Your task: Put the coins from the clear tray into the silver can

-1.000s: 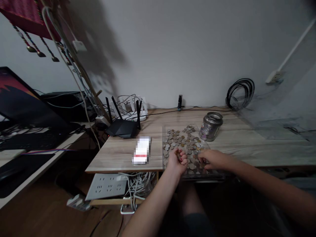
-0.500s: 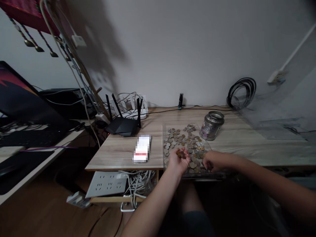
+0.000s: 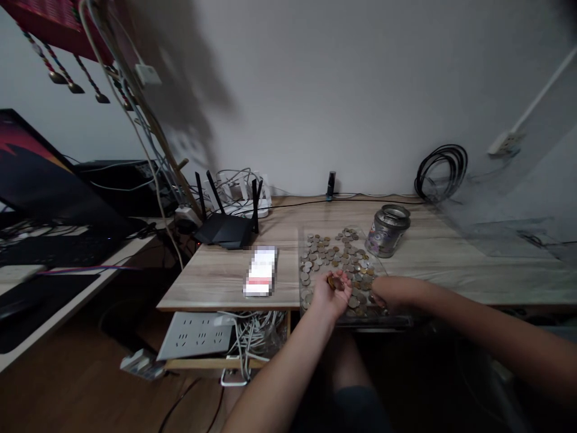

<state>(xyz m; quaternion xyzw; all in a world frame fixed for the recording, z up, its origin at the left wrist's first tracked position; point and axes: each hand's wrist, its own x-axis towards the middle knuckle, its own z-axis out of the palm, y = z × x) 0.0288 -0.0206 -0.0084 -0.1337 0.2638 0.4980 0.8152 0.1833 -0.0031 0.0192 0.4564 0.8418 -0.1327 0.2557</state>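
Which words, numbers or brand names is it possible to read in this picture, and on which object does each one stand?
None can be read.
Jar: the printed label is too small and dim to read.
White and red packet: its face is blurred out.
Router: no marking can be made out.
Coins in the clear tray, and those in the left hand: too small to read.
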